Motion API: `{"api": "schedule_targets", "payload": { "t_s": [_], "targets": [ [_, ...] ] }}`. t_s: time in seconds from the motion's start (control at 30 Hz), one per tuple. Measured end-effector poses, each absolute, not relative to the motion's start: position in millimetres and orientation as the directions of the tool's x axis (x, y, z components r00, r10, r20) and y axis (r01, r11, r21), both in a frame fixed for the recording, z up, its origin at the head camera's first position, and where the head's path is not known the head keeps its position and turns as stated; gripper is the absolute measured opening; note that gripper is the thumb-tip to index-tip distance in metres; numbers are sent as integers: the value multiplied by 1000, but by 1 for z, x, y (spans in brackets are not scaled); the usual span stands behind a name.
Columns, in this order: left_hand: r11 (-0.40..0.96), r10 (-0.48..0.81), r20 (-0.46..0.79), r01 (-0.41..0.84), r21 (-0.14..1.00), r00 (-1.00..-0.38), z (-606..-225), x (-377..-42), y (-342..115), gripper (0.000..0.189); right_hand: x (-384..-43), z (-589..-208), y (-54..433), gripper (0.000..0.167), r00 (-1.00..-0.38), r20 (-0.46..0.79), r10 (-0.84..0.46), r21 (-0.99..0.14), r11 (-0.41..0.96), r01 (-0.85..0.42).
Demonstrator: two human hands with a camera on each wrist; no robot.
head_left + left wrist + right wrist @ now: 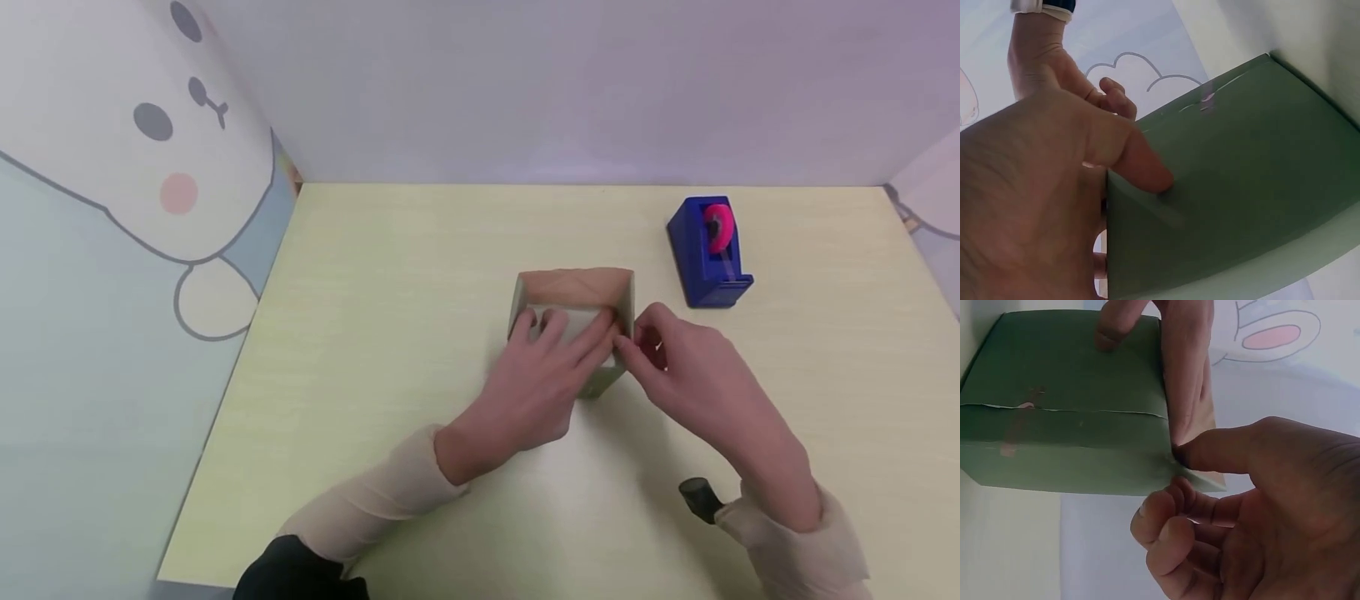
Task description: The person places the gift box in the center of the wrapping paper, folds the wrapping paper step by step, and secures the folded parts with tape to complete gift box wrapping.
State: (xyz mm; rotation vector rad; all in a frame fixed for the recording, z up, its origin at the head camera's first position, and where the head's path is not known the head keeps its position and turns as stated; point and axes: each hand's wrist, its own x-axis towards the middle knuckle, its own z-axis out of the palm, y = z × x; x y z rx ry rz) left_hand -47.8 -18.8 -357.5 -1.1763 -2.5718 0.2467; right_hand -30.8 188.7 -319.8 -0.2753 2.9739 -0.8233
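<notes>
Over the near rim of the green box [599, 383], the left hand [528, 383] has its fingers spread inside and its thumb on the outer wall, clamping it. At the box's near right corner, the right hand [693, 379] pinches the rim between thumb and forefinger — best, I'd judge, to keep both edges flush and press evenly against the inner fingers. The box stands upright on the table [375, 333], its floor partly hidden; a pinkish strip [1015, 428] crosses its side seam. Right of the box, beyond the hand, a blue dispenser [687, 258] holds a pink tape roll [725, 223].
</notes>
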Motion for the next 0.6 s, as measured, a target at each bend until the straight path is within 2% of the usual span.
{"api": "schedule_targets", "payload": {
  "t_s": [0.1, 0.2, 0.4, 0.6],
  "targets": [
    [645, 763, 188, 707, -291, -618, -357, -47, -19, 73, -30, -318, 188, 16, -981, 22, -193, -480, 859, -180],
    [645, 763, 204, 705, -293, -613, -357, -47, -19, 74, -33, -317, 186, 23, -980, 73, -185, -446, 873, -198],
    [645, 764, 244, 712, -277, -597, -358, -48, -19, 72, -42, -315, 184, 35, -974, 169, -153, -435, 875, -213],
    [649, 761, 220, 705, -287, -611, -357, -48, -18, 73, -54, -310, 182, 39, -957, 263, -123, -425, 875, -229]
  ]
}}
